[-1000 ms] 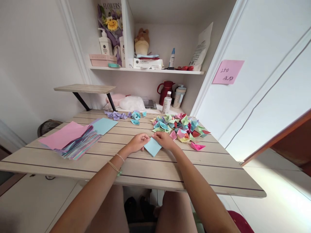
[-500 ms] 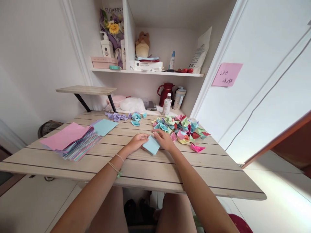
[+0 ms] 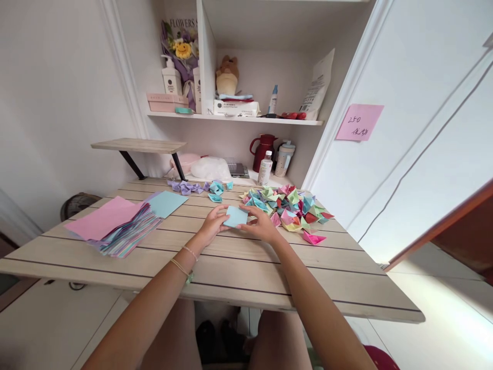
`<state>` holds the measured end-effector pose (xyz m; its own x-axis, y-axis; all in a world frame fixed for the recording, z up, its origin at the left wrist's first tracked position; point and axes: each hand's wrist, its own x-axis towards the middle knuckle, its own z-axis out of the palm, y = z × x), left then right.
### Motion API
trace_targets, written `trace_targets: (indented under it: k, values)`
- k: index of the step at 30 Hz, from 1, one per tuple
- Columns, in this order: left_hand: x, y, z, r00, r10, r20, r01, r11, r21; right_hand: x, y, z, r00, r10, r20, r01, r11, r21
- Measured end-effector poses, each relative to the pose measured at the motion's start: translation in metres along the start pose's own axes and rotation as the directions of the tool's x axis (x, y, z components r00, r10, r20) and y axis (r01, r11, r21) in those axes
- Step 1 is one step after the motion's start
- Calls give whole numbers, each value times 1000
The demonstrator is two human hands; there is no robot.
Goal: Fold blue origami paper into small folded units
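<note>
Between my two hands is a small light-blue square of folded paper point(image 3: 235, 217), held just over the table. My left hand point(image 3: 214, 224) grips its left edge, thumb in front and fingers behind. My right hand point(image 3: 260, 223) pinches the right edge in the same way. Close to my right hand lies a heap of folded paper boats point(image 3: 287, 204) in many colours, with a bright pink boat point(image 3: 314, 238) at its near side. Behind my hands are a few blue folded pieces point(image 3: 216, 188) and a row of purple folded pieces point(image 3: 185, 187).
At the left lie a stack of coloured paper sheets point(image 3: 133, 231) and a blue sheet point(image 3: 168, 203). A small raised shelf point(image 3: 138, 146) on black legs stands behind them. A plastic bottle point(image 3: 265, 168), a dark red jug point(image 3: 264, 152) and a tumbler point(image 3: 284, 158) stand at the back.
The blue paper has turned from a slanted position to nearly straight and shifted slightly away from me. My right hand has moved from its top corner to its right edge.
</note>
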<state>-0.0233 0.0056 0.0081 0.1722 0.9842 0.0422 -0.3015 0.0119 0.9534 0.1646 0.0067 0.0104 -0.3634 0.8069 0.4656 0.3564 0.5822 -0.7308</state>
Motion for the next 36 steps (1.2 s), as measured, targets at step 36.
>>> trace_targets:
  k: [36]
  values:
    - [8,-13,-1,995,86,46,-93,977,191,3,6,-1,950,309,-37,-276,892,357]
